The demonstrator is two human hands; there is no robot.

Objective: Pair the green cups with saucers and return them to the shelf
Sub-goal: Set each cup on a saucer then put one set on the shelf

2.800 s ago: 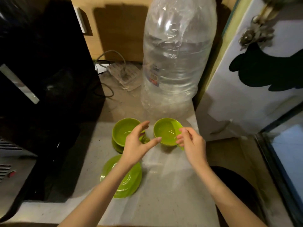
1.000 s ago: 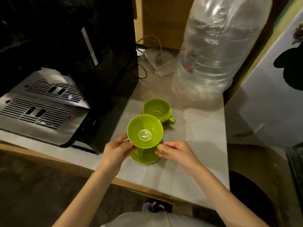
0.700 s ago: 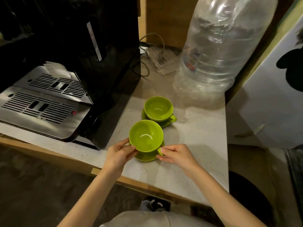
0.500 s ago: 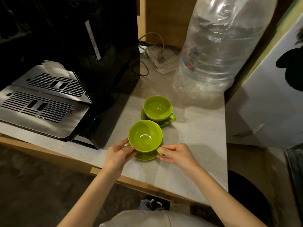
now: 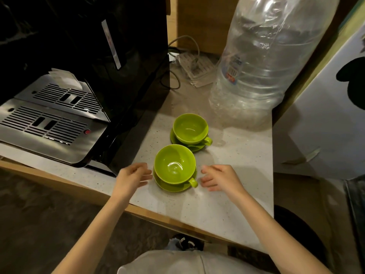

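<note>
Two green cups stand on green saucers on the pale speckled counter [image 5: 233, 175]. The near cup [image 5: 174, 164] sits on its saucer [image 5: 171, 187], handle pointing right toward me. The far cup [image 5: 190, 128] rests on its own saucer [image 5: 194, 147] just behind. My left hand [image 5: 131, 177] hovers a little left of the near cup, fingers apart and holding nothing. My right hand [image 5: 219, 177] hovers just right of the cup's handle, also apart from it and holding nothing.
A black coffee machine [image 5: 94, 76] with a steel drip tray [image 5: 47, 123] fills the left. A large clear water bottle [image 5: 262, 62] stands behind the cups. A power strip with cables [image 5: 194, 66] lies at the back. A white panel [image 5: 324, 123] bounds the right.
Both hands have let go of the near cup and saucer and drawn slightly outward. The pair now rests on the counter in front of the other pair.
</note>
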